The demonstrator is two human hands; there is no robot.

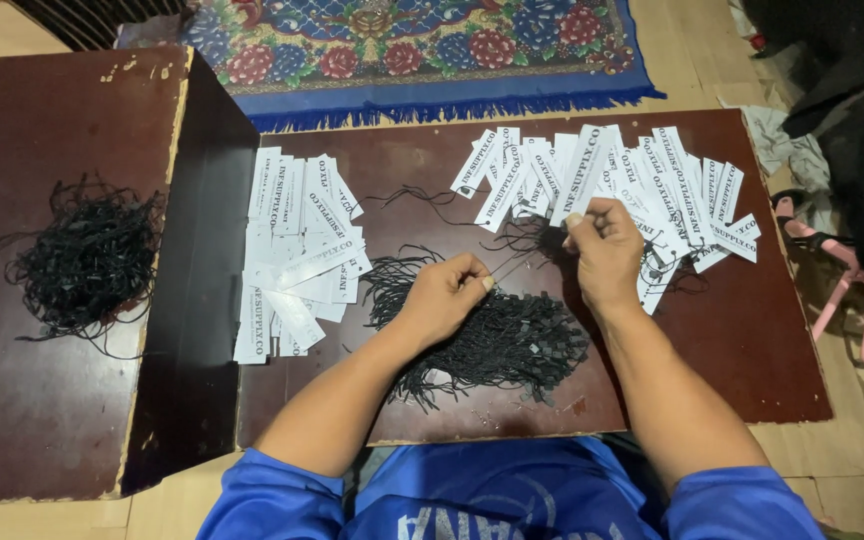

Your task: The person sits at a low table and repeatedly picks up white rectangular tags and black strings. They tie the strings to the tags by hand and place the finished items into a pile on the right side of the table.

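Head view, centre of the frame: the left hand (444, 295) pinches a thin black string (504, 262) between thumb and fingertips, and the right hand (607, 245) is curled closed around a white paper tag (584, 180) just right of it. Below both lies a loose heap of black strings with small square ends (507, 345). White printed tags spread at upper right (672, 190) and stack at centre left (297, 250) on the dark brown board (752, 340). Far left, another black string tangle (87, 255) rests on a raised board (32, 400).
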